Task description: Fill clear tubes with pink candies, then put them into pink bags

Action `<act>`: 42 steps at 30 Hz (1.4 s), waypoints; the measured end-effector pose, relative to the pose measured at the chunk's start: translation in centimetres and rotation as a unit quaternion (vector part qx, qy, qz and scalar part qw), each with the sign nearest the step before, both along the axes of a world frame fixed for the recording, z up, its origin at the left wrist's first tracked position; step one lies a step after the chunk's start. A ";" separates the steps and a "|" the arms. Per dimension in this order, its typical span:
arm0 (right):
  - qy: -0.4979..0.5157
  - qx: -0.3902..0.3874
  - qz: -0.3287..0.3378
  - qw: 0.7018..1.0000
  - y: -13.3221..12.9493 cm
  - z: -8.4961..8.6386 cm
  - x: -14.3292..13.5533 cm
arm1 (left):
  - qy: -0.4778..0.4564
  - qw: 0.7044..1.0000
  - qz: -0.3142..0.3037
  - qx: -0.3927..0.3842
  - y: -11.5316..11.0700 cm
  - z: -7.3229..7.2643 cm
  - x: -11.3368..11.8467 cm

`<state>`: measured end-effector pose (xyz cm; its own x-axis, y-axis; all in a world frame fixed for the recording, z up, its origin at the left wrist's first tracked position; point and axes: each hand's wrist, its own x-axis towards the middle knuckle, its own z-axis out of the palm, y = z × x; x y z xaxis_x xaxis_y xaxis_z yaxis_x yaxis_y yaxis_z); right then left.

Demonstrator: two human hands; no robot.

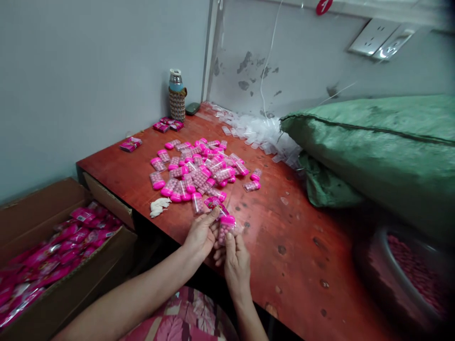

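At the table's front edge, my left hand [203, 235] is closed, its thumb pressing a pink printed packet [216, 204]. My right hand [237, 258] pinches a small clear candy bottle [226, 229] with a bright pink cap and pink balls inside. The fingers of both hands meet around this bottle, and some left fingertips are partly hidden behind it. Just beyond lies a heap of similar candy bottles [201, 173], tumbled in different directions. One bottle [197, 202] stands close to the left thumb.
White crumpled gloves or tissue [159, 206] lie left of the heap. A flask [177, 97] and pink packs [131, 144] stand behind. Clear plastic pieces [263, 135], a green sack [377, 142] and a basin of pink balls [384, 265] are right. A carton [117, 244] holds pink packets.
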<state>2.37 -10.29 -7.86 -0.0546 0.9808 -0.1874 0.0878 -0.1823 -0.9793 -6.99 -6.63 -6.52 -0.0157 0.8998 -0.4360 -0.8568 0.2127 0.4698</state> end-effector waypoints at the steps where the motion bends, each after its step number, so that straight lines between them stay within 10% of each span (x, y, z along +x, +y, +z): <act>1: 0.005 0.004 0.007 1.000 0.0 -0.1 0.0 | 0.019 1.000 -0.012 0.006 0.0 0.0 0.0; 42: 0.105 -0.001 0.072 0.992 0.5 -0.9 0.0 | 0.213 0.929 -0.281 0.113 0.2 0.9 -3.2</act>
